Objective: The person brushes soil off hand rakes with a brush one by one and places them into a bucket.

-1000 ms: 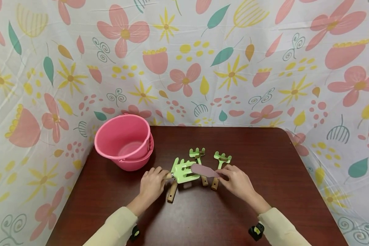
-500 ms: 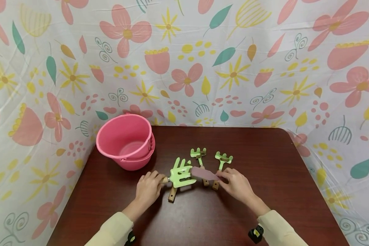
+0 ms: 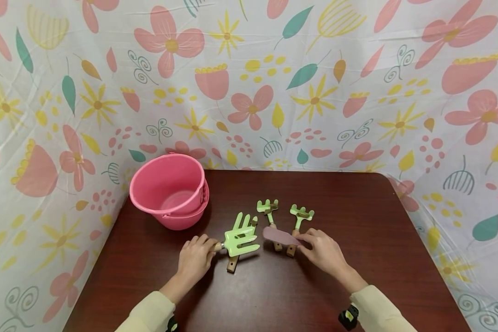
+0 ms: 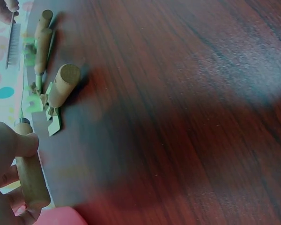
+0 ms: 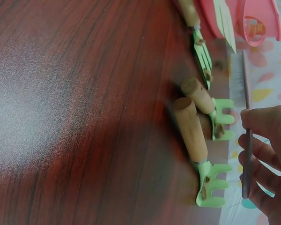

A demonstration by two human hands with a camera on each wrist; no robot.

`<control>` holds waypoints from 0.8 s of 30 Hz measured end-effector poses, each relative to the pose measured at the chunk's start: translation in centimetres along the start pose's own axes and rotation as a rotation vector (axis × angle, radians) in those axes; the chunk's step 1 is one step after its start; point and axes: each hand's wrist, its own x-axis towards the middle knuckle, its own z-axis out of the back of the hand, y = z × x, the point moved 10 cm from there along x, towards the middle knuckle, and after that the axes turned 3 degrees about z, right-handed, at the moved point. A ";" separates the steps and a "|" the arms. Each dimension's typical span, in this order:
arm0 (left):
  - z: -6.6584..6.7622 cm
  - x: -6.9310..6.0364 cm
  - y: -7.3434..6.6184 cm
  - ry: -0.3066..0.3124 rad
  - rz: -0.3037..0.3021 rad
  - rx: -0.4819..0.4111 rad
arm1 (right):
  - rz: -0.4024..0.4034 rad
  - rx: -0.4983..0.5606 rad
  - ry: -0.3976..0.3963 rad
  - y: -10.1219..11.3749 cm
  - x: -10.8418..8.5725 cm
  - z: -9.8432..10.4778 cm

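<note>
Not a word, not a number to be read here: nothing legible on the green fork with the wooden handle (image 3: 233,243), the flat mauve brush (image 3: 280,236), the pink plastic buckets (image 3: 148,191) or the white flower-printed cloth (image 3: 290,50) (blossoms, leaves and swirls, folks), and the black wrist device (image 3: 348,317) shows too small to tell.
</note>
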 end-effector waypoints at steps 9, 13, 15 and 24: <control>-0.4 -0.3 0.0 0.023 0.002 0.007 | 0.009 0.012 0.000 -0.1 0.0 0.1; -0.4 -0.1 -0.2 0.017 0.000 0.002 | 0.039 0.024 -0.028 0.6 0.5 0.4; -0.4 0.1 -0.3 0.008 -0.005 -0.001 | 0.057 0.029 -0.041 1.1 0.8 0.5; -0.4 0.9 -1.9 -0.020 -0.040 -0.026 | 0.074 0.044 -0.027 2.9 1.8 0.2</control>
